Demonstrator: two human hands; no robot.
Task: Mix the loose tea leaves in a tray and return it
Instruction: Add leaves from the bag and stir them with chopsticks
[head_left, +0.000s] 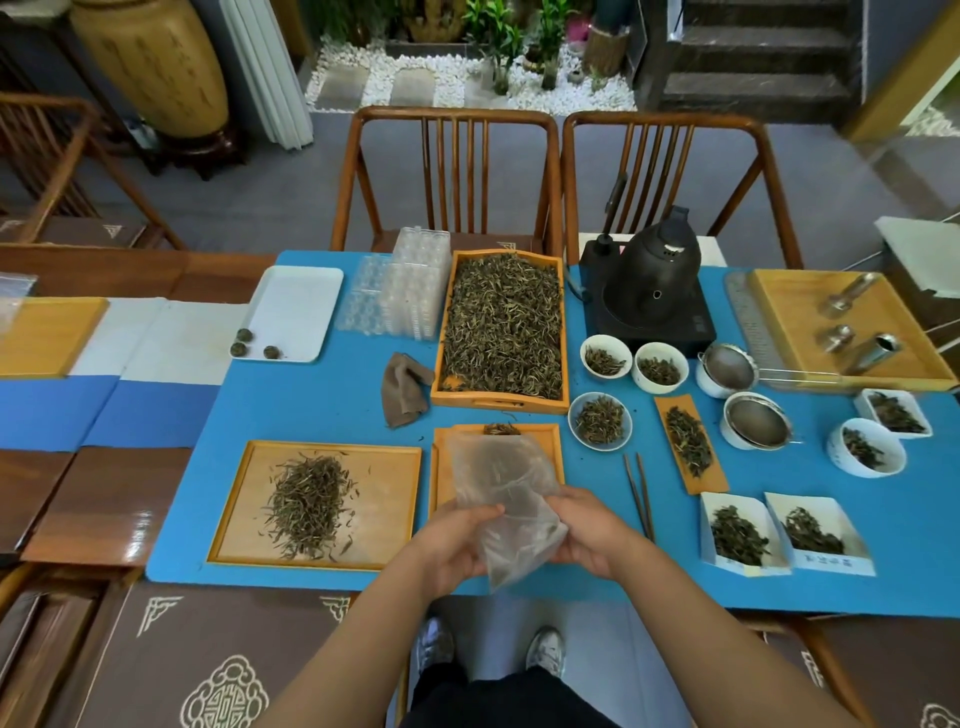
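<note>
Blue mat (322, 400) over a long wooden table, tea gear everywhere. Both hands up front: left hand (457, 545) and right hand (592, 535) pinching a clear plastic bag (501, 493), mouth tilted away over the small tray (550, 441). Loose tea leaves (306, 501) heaped on the shallow wooden tray (400, 467), just left of the bag. Closer to the left hand, probably the natural one for mixing.

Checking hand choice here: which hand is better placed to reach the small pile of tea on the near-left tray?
Left, probably. The left hand sits nearer that wooden tray with the loose tea leaves; both hands, including the right hand, hold the plastic bag.
</note>
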